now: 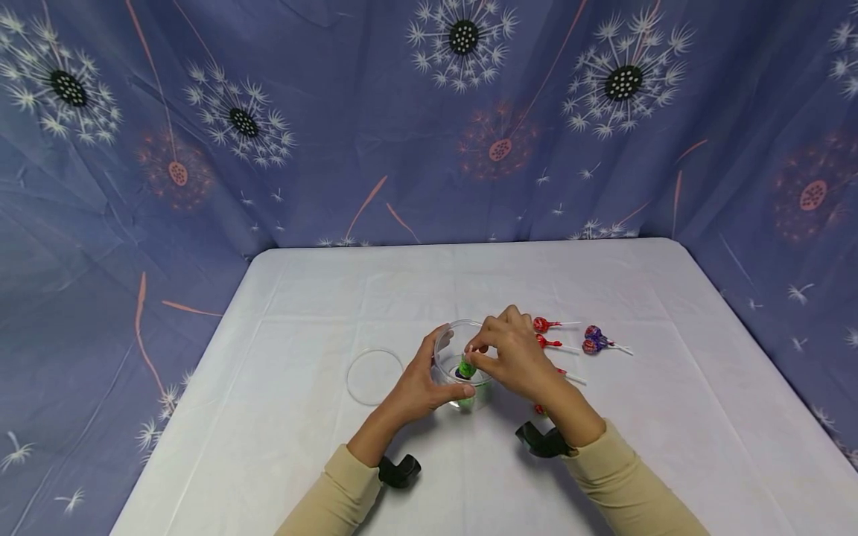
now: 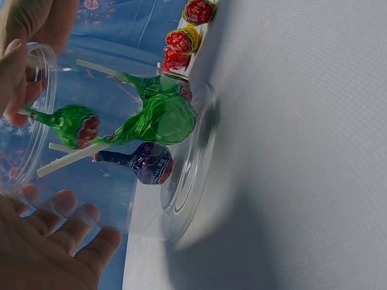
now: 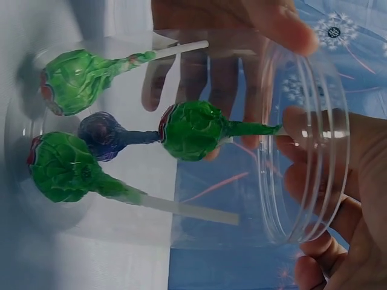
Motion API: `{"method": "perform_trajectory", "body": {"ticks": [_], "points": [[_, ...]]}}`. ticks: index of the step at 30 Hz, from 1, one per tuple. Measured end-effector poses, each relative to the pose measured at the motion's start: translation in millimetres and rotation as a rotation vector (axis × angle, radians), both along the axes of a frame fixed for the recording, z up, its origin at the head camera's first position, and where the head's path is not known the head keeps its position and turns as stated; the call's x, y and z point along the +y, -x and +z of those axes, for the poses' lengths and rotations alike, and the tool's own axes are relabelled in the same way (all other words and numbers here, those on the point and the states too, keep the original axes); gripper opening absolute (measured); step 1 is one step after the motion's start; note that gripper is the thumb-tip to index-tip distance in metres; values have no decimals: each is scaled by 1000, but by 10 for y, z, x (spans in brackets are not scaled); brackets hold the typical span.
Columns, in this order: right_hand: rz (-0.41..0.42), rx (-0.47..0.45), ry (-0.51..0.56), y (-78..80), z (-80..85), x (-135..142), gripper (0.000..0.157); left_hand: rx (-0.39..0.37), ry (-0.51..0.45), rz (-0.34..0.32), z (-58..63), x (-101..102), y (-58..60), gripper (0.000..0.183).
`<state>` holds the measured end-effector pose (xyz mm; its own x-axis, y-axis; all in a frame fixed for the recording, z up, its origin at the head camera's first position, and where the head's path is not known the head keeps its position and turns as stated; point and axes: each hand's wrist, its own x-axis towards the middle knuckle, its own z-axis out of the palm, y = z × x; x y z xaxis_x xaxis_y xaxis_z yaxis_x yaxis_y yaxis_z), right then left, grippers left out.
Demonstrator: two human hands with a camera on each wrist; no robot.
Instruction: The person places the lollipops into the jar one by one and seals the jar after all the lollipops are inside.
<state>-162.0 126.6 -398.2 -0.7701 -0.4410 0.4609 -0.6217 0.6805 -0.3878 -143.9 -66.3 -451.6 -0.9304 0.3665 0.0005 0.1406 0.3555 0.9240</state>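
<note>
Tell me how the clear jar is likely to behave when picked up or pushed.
The clear jar is probably light for its size, with thin-looking walls and only a few lollipops inside. Its round sides suggest it could roll if knocked over. The smooth, glossy wall may be somewhat slippery.

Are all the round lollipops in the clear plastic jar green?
No, one dark purple-wrapped round lollipop sits with the green-wrapped lollipops inside the clear plastic jar.
</note>
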Motion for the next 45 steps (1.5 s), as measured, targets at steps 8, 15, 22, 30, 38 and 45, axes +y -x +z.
{"method": "perform_trajectory", "body": {"ticks": [8,15,22,30,38,45], "points": [[-17,52,-63,-2,-27,-6,9,4,4,2,-15,16,-1,97],[-3,8,1,-19,-12,25,10,4,-9,-8,-14,18,-8,96],[-5,-39,166,-56,50,153,11,15,-8,-2,0,18,-21,97],[-110,-55,227,-6,115,399,12,27,-11,6,-15,13,-15,97],[-219,-75,255,82,99,765,14,4,-2,11,54,31,-25,98],[-318,-123,265,136,19,1111,13,-8,-5,3,50,45,-15,98]]}}
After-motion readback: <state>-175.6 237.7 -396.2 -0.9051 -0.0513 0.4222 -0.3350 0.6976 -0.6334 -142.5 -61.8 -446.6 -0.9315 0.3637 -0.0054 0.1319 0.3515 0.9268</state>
